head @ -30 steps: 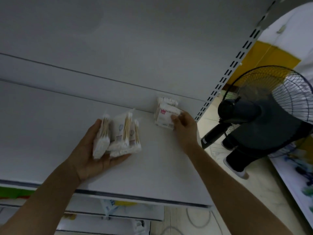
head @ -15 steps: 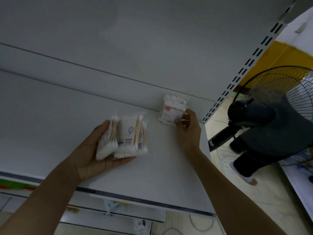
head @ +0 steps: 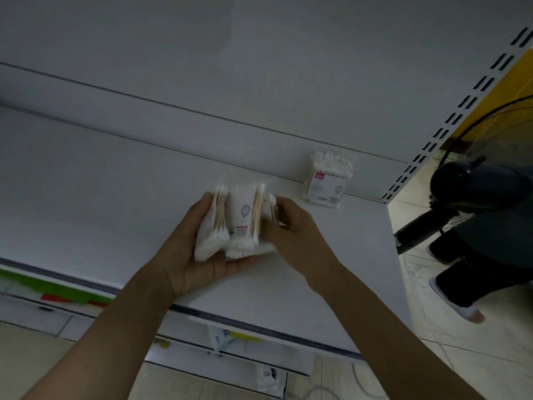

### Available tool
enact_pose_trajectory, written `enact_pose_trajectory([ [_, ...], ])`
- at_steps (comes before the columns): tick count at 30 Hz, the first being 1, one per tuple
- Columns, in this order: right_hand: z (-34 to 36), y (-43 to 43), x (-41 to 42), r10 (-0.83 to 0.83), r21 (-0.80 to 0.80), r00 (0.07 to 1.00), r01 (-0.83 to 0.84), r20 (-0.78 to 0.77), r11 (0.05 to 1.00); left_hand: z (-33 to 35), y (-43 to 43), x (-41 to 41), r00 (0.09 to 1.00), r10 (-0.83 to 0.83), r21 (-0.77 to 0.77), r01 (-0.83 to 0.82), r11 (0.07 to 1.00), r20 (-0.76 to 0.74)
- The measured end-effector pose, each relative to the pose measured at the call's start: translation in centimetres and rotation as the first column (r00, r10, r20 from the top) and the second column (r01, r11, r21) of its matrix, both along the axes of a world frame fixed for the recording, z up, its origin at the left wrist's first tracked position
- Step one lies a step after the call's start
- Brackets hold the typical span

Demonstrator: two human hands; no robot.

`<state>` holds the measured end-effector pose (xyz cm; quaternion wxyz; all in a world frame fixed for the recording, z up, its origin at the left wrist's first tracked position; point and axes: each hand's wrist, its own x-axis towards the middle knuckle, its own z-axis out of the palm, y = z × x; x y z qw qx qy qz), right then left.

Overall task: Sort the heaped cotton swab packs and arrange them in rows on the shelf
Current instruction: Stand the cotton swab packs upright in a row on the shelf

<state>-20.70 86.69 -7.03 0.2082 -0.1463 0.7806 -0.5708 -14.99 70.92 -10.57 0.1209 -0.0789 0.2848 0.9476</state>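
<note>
My left hand [head: 199,264] cradles a bundle of several clear cotton swab packs [head: 235,220] from below, above the middle of the white shelf [head: 86,197]. My right hand [head: 291,226] pinches the rightmost pack of that bundle, its fingers curled round the pack's edge. One swab pack with a pink label [head: 328,180] stands alone at the shelf's back right corner, leaning on the back panel, with neither hand touching it.
A slotted upright [head: 450,119] ends the shelf on the right. Beyond it stands a black pedestal fan [head: 473,189], with a person's dark trouser leg and white shoe [head: 461,307] on the tiled floor. A lower shelf [head: 225,347] lies under the front edge.
My right hand let go of the pink-label pack at the back right corner and moved left to the bundle in my left hand. The camera shifted, so the shelf sits further right.
</note>
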Motion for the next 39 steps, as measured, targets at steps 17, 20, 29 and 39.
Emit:
enact_pose_trajectory([
  [17,2.6,-0.6,-1.3,-0.136,-0.09,0.986,0.145,0.093,0.985,0.5,0.0,-0.7,0.996,-0.076,0.018,0.075,0.997,0.051],
  [20,2.1,0.9,-1.8,-0.22,-0.185,0.975,0.211,-0.027,0.96,0.7,0.2,-0.6,0.997,-0.068,0.041,0.066,0.997,0.031],
  [29,-1.6,8.2,-3.1,-0.311,0.045,0.91,0.336,-0.274,0.941,0.7,0.2,-0.6,0.994,-0.113,0.043,0.112,0.993,0.016],
  [39,-2.6,8.3,-7.2,-0.416,0.005,0.828,0.451,-0.376,0.893,2.0,1.1,0.2,0.997,-0.039,-0.017,0.04,0.999,0.067],
])
